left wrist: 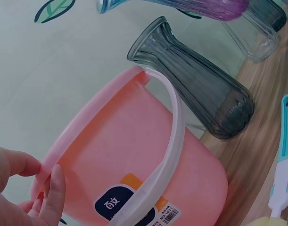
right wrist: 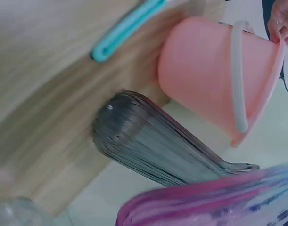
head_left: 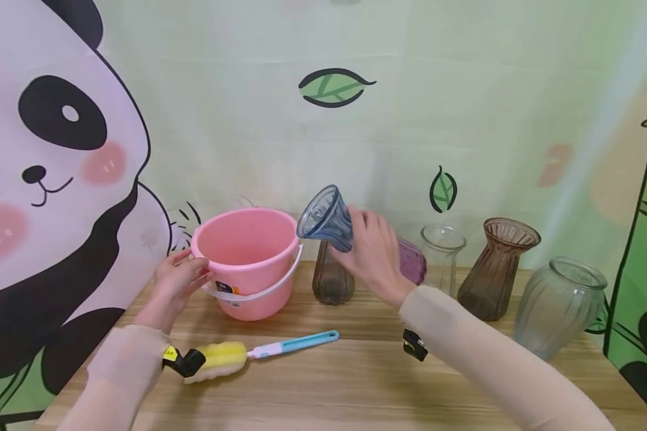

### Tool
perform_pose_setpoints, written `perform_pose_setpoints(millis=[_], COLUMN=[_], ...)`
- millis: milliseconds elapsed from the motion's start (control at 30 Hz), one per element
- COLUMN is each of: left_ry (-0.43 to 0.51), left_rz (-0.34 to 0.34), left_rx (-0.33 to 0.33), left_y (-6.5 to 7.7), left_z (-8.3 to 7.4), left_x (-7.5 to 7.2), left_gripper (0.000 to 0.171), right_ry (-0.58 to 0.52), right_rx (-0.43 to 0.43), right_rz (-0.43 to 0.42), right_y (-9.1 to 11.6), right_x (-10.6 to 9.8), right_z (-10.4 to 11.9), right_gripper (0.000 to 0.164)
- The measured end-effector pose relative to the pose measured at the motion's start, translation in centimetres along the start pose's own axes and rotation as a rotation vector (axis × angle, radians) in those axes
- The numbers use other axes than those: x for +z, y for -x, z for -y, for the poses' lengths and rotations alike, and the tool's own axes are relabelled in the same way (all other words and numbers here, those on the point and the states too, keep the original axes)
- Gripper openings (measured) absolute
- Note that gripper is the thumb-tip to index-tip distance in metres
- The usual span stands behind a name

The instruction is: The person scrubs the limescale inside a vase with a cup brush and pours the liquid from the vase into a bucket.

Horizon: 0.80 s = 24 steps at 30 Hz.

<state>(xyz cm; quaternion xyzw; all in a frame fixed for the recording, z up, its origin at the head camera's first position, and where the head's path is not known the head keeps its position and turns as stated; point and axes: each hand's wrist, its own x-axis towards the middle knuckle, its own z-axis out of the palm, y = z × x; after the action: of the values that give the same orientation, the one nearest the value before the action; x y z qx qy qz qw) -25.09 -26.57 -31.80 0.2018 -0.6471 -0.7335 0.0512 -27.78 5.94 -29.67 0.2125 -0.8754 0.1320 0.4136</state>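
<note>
My left hand (head_left: 180, 276) pinches the left rim of a pink bucket (head_left: 259, 281) between thumb and fingers; the left wrist view shows this grip up close. My right hand (head_left: 374, 251) grips a ribbed glass vase (head_left: 338, 222) around its middle, up off the table. Blue at its flared mouth, this vase turns purple toward its base (right wrist: 181, 207). It is tilted, its mouth pointing up and left toward the bucket. A dark grey ribbed vase (left wrist: 200, 87) stands between the bucket and my right hand, partly hidden by the hand in the head view.
On the wooden table (head_left: 356, 383) lies a bottle brush (head_left: 280, 348) with a yellow sponge head. To the right stand a clear vase (head_left: 441, 263), a brown vase (head_left: 490, 275) and a wide pale glass vase (head_left: 558, 308). A panda-print cloth (head_left: 237, 120) hangs behind.
</note>
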Motion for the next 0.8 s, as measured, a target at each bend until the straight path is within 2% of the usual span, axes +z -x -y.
perform_pose_setpoints(millis=[267, 500, 800], left_ry=[-0.003, 0.032, 0.063], left_rz=[0.014, 0.018, 0.027], left_rx=[0.021, 0.031, 0.041], left_y=[-0.2, -0.1, -0.1], left_z=[0.2, 0.2, 0.4], left_x=[0.2, 0.2, -0.3], left_gripper=[0.07, 0.069, 0.071], right_ry=[0.248, 0.416, 0.637], right_rx=[-0.189, -0.331, -0.509], right_rz=[-0.028, -0.053, 0.011], right_y=[-3.0, -5.3, -6.6], right_x=[0.3, 1.6, 2.8], right_z=[0.8, 2.1, 3.6], right_gripper=[0.065, 0.066, 0.063])
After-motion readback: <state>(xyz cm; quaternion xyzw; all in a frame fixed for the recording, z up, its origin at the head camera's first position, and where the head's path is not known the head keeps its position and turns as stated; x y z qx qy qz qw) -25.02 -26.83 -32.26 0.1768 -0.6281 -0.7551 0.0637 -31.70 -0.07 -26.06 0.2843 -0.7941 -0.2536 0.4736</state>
